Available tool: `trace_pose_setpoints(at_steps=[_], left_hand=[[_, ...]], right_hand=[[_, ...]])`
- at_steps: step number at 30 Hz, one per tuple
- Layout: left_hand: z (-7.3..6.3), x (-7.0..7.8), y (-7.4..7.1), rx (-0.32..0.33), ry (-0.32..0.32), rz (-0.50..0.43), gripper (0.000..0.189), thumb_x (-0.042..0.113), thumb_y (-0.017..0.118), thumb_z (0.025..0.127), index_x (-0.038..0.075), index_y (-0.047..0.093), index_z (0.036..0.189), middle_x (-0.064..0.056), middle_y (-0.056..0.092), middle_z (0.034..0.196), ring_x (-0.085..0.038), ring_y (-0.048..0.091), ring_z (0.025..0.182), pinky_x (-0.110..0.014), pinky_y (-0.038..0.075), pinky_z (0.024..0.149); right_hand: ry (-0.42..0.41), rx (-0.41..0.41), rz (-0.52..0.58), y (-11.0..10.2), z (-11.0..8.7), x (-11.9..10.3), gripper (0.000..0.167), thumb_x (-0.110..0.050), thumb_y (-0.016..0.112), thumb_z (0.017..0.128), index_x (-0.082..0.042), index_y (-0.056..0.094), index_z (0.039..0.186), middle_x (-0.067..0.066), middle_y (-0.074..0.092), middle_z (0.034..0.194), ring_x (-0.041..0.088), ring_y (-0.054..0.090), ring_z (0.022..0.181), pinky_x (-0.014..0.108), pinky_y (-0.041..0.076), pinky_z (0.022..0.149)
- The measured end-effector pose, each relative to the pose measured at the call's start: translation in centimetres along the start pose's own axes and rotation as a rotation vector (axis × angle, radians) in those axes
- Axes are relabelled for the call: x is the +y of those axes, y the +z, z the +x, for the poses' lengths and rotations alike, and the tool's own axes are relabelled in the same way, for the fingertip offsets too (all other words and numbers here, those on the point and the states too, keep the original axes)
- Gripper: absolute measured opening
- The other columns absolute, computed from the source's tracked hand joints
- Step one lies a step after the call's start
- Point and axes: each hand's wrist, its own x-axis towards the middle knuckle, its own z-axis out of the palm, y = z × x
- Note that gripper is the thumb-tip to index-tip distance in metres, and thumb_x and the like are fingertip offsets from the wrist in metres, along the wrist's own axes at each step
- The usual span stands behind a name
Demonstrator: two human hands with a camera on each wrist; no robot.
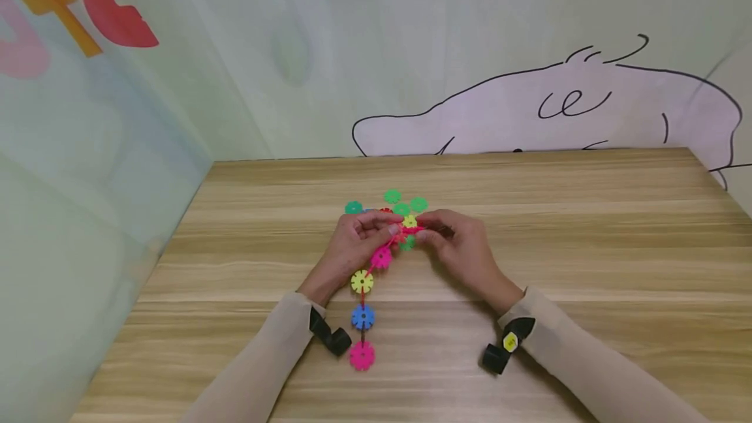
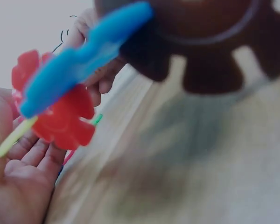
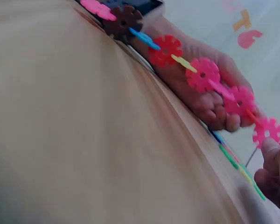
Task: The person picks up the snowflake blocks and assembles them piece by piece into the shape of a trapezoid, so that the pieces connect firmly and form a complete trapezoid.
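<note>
A chain of notched plastic snowflake discs hangs down toward the front, ending in a pink disc (image 1: 362, 356), with a blue disc (image 1: 363, 316) and a yellow disc (image 1: 362, 281) above. Near its upper end my left hand (image 1: 346, 247) holds it, thumb on top. My right hand (image 1: 464, 247) pinches the pink end disc (image 3: 267, 132) between thumb and fingers. Close up in the left wrist view are a blue disc (image 2: 84, 60) seen edge-on, a red disc (image 2: 67, 119) and a dark disc (image 2: 210, 70). Fingers partly hide where the hands meet.
Loose discs lie on the wooden table (image 1: 587, 266) just beyond the hands: several green ones, such as a green disc (image 1: 392, 196), plus a teal disc (image 1: 354, 207) and a red disc (image 1: 386, 210). A printed cloth wall (image 1: 282, 96) stands behind the table.
</note>
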Motion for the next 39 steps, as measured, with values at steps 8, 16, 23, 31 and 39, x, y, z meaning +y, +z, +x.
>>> trace_pose_setpoints(at_steps=[8,16,23,31,39], left_hand=[[0.3,0.0,0.0,0.117,0.015,-0.041,0.027,0.011,0.071,0.104,0.002,0.075,0.129,0.008,0.078,0.097,-0.004,0.072,0.091,-0.015,0.059,0.083],[0.3,-0.1,0.1,0.092,0.018,-0.078,0.026,0.010,0.069,0.104,0.000,0.074,0.128,0.008,0.077,0.094,-0.004,0.073,0.086,-0.015,0.059,0.079],[0.1,-0.1,0.0,0.045,0.009,-0.059,0.025,0.010,0.067,0.105,0.000,0.073,0.128,0.009,0.078,0.094,-0.005,0.076,0.079,-0.015,0.058,0.073],[0.2,0.0,0.1,0.054,-0.013,-0.028,0.024,0.013,0.067,0.106,0.005,0.075,0.127,0.005,0.079,0.096,-0.006,0.076,0.080,-0.014,0.054,0.070],[0.1,0.0,-0.1,0.044,-0.012,-0.048,0.026,0.012,0.067,0.106,0.003,0.073,0.129,0.004,0.079,0.097,-0.007,0.078,0.081,-0.016,0.059,0.075]], right_hand=[[0.062,-0.024,-0.090,-0.7,2.4,2.2,0.019,-0.005,0.075,0.099,-0.003,0.078,0.117,0.013,0.082,0.100,0.022,0.074,0.078,0.029,0.058,0.071],[0.097,-0.171,-0.162,-0.7,4.0,3.3,0.033,-0.011,0.073,0.102,-0.008,0.072,0.134,0.014,0.079,0.110,0.016,0.058,0.068,0.032,0.050,0.071],[-0.014,-0.237,-0.274,-0.5,4.2,3.1,0.026,-0.008,0.069,0.102,-0.004,0.074,0.128,0.017,0.074,0.133,0.034,0.072,0.111,0.056,0.056,0.103],[0.036,-0.242,-0.259,-0.7,4.0,2.8,0.041,0.004,0.066,0.095,-0.003,0.071,0.135,0.017,0.075,0.127,0.026,0.061,0.088,0.042,0.052,0.087],[0.132,-0.240,-0.185,-0.9,3.7,2.4,0.046,0.006,0.065,0.088,-0.006,0.070,0.133,0.014,0.068,0.112,0.022,0.057,0.081,0.033,0.046,0.077]])
